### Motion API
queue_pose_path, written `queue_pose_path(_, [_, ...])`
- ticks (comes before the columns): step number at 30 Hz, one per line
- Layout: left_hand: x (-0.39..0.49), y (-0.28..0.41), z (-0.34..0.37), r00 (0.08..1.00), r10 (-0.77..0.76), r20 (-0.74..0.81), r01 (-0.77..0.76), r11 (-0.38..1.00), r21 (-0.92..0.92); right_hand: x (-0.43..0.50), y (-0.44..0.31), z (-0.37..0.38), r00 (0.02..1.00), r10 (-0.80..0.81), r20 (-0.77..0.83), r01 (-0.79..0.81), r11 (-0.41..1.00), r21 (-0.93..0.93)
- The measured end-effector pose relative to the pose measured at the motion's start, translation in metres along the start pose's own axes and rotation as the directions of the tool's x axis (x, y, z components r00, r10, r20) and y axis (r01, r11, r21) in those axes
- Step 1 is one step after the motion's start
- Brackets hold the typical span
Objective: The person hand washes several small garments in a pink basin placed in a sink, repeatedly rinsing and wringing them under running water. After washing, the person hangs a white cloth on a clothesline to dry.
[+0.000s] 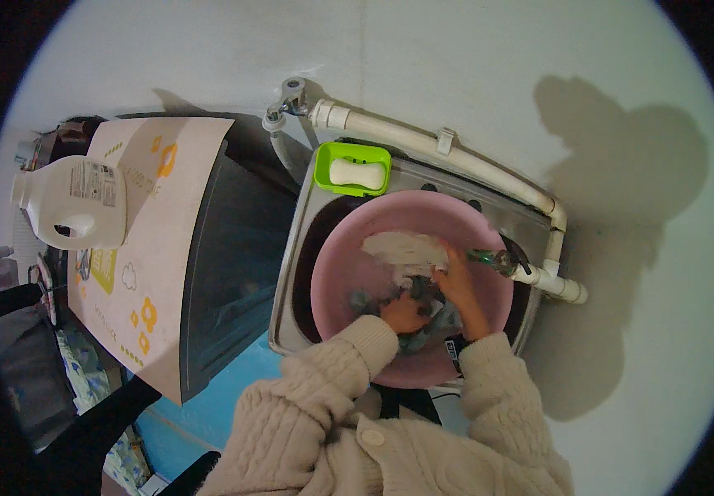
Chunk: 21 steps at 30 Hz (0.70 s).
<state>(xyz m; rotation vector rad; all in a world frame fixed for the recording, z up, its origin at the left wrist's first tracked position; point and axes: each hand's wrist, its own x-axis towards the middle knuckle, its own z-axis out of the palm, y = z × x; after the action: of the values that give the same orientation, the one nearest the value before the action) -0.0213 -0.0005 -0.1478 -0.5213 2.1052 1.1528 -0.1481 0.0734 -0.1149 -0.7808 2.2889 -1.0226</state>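
A round pink plastic basin point(347, 232) rests in a metal sink, with cloths lying inside it. My left hand point(405, 313) is in the lower middle of the basin, on grey-green cloth point(416, 340); its fingertips are partly hidden. To its upper right, my right hand point(458, 288) reaches down into the basin, its fingers at the edge of a white cloth point(403, 249) and close to the darker cloth. Whether either hand grips a cloth is unclear. A dark watch point(453, 354) is on my right wrist. The faucet point(493, 259) reaches over the basin's right side.
A green soap dish point(326, 180) holding a white soap bar point(357, 173) sits on the sink's metal rim point(283, 291). White pipe point(493, 173) runs along the wall. At left, a white plastic jug point(87, 201) lies on a printed cover point(164, 248).
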Motion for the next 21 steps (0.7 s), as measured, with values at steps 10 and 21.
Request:
queue_pose_path(10, [0.011, -0.008, -0.042, 0.774, -0.465, -0.429, -0.323, 0.293, -0.9, 0.006, 0.035, 0.023, 0.996, -0.044, 0.084, 0.081, 0.844, -0.529])
queue_pose_path(21, [0.003, 0.014, -0.069, 0.985, -0.112, -0.132, -0.172, -0.555, -0.814, -0.021, -0.029, 0.032, 0.992, -0.051, 0.116, -0.011, 0.875, 0.483])
